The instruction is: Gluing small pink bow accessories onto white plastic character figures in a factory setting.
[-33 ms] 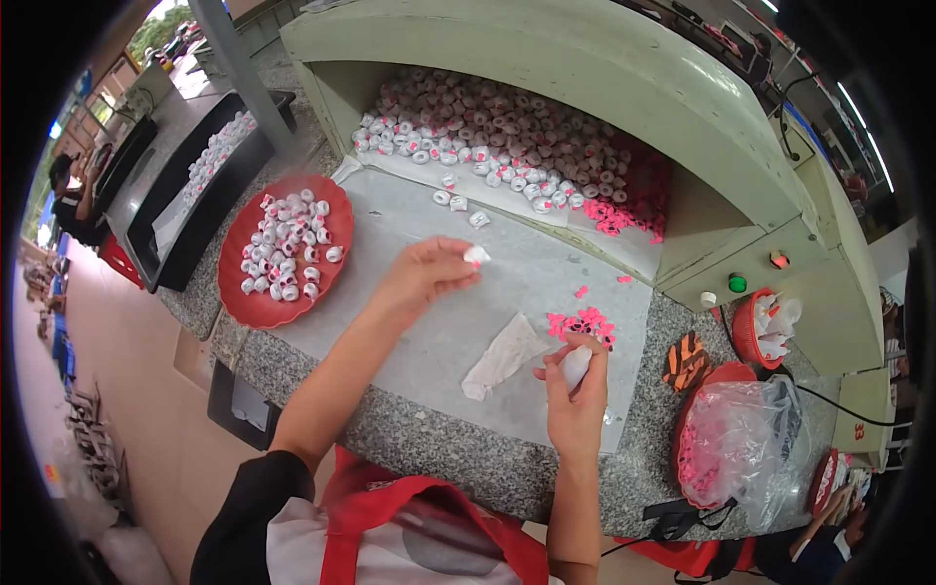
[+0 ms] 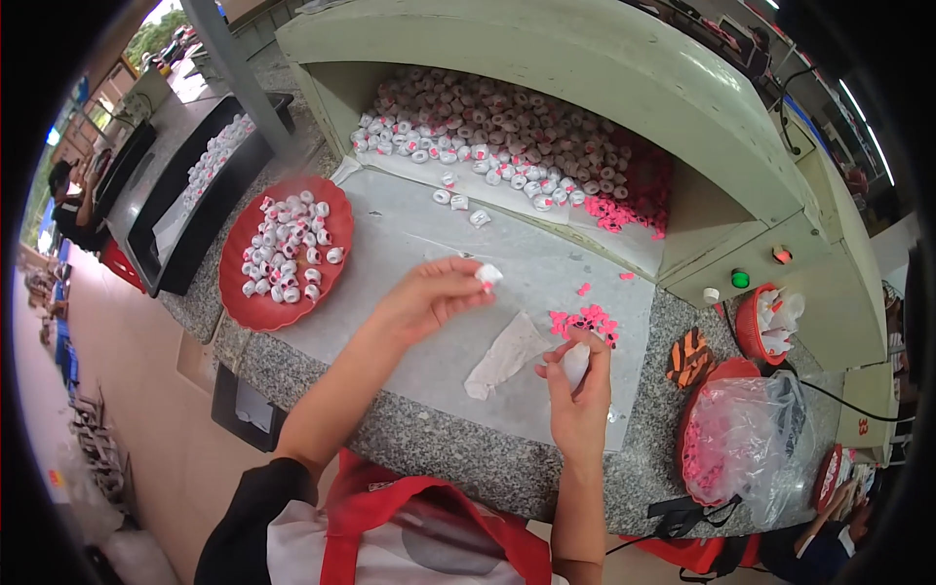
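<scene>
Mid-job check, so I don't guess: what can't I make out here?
All in the head view:
gripped side of the small white-and-pink piece, hidden by the left hand
full shape of the white bottle-like object, partly covered by the right hand
single pink pieces under the clear plastic bag, blurred by its folds
lower-right co-worker, cut off by the rim
</scene>
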The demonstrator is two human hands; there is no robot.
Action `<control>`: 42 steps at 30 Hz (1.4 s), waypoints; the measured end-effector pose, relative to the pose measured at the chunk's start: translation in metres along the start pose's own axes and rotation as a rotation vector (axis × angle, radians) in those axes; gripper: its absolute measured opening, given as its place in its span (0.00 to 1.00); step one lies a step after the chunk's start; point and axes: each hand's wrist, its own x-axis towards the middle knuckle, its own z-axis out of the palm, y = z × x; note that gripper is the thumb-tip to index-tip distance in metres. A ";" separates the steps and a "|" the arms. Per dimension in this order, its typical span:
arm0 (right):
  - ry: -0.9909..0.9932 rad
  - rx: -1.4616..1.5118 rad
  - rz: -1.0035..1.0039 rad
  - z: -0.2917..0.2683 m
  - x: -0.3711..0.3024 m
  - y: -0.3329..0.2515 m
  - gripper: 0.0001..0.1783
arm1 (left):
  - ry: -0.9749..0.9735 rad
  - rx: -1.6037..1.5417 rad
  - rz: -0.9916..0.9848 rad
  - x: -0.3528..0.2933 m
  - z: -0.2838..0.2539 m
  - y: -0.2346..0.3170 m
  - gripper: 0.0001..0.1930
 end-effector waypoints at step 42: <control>0.199 -0.223 -0.437 0.002 -0.027 -0.029 0.09 | -0.124 0.288 0.478 -0.045 0.056 -0.041 0.14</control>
